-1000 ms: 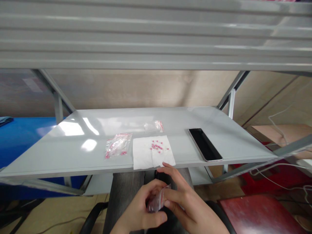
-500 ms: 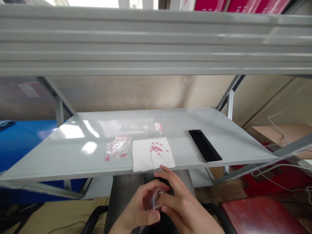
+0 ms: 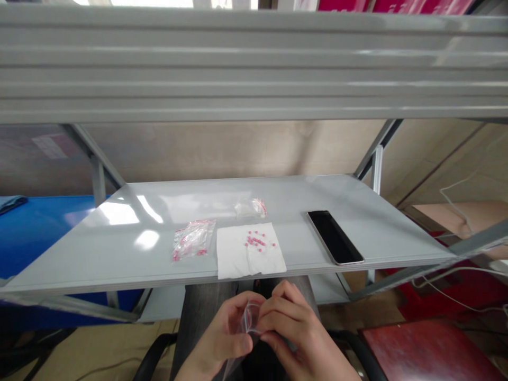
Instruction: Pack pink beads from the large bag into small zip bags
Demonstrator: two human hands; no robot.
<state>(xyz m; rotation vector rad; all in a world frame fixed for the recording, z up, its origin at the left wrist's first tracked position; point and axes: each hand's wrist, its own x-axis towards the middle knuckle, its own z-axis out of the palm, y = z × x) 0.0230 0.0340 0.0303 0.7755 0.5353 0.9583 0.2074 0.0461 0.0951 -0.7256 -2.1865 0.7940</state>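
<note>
Below the shelf's front edge, a small clear zip-lock bag (image 3: 246, 319) is between my two hands, its mouth bulging a little apart. My left hand (image 3: 222, 334) curls round the bag from the left, thumb in front and fingers behind. From the right, my right hand (image 3: 291, 323) pinches the bag's edge with bent fingers; the fingertips are partly hidden. Beyond the hands lies a white paper sheet (image 3: 234, 259) with several small pink beads (image 3: 256, 242) scattered on it. Left of the sheet are clear zip bags (image 3: 194, 238) with pink beads in their corners.
Behind the sheet lies another clear bag (image 3: 251, 208) with a red strip. A black phone-like device (image 3: 335, 238) rests to the right on the grey shelf (image 3: 293, 198). A ribbed metal beam (image 3: 254, 69) crosses above. A red stool seat (image 3: 428, 349) stands lower right.
My right hand's raised fingers have curled in and moved back from the sheet's edge onto the bag. The bag's mouth shows more plainly between the hands. The things on the shelf stay put.
</note>
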